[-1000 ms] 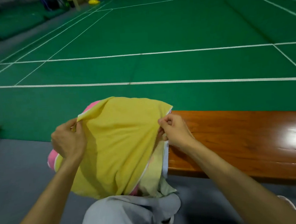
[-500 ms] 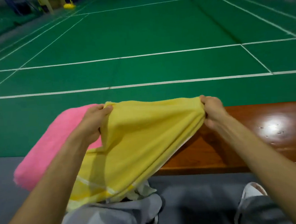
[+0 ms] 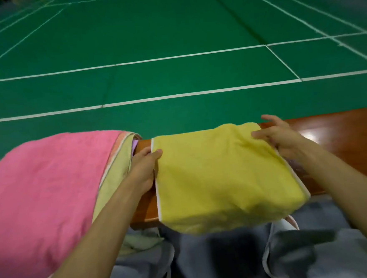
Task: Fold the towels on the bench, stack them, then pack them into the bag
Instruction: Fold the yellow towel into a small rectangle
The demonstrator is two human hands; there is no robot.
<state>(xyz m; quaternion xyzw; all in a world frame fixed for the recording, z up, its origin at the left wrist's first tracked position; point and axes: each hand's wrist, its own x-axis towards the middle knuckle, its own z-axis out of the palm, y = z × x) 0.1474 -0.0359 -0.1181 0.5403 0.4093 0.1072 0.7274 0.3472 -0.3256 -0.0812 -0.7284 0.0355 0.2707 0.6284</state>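
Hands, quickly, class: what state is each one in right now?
Left hand: pinches the yellow towel at its left edge.
Right hand: open, touching that towel's far right corner.

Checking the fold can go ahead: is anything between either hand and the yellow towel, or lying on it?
Nothing visible does. The left hand pinches the left edge of the yellow towel; the right hand touches its far right corner. Nothing lies on top of it. The pink towel sits apart, to the left.

Pink towel (image 3: 40,192) cut off at left edge, bench (image 3: 341,136) partly under yellow towel (image 3: 220,175), white shoe (image 3: 286,222) blurred
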